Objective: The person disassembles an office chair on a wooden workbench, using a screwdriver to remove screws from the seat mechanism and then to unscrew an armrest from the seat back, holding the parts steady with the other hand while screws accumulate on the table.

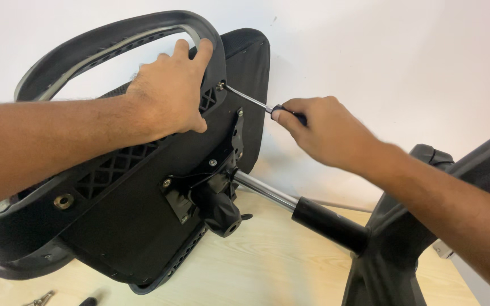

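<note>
Pale wooden counter (267,266) underfoot here, light grain, running up against a plain white wall (398,51) that fills the whole top of the view. No packages, labels or signs to report on either.

On that counter lies an office chair tipped on its side, the black underside of the seat (126,221) facing us, ribbed with a lattice pattern. The black armrest loop (114,39) arcs over the top. Out of the seat mechanism (216,198) runs the chromed gas cylinder (265,190) into a black sleeve, and on to the chair base (392,249) at the right.

Left hand (168,93) is draped over the armrest bracket, fingers curled over its edge, a closed grip holding the armrest steady. Right hand (324,130) has a tight pinch grip on the dark handle of a screwdriver (256,103), thumb and fingers wrapped round it. The thin metal shaft slants up to the left, tip seated on a screw (220,86) at the armrest bracket (right beside the left hand's fingertips).

Down at the bottom edge, a small metal piece (41,298) and a dark object (89,300) lie on the counter, too cropped to identify.
</note>
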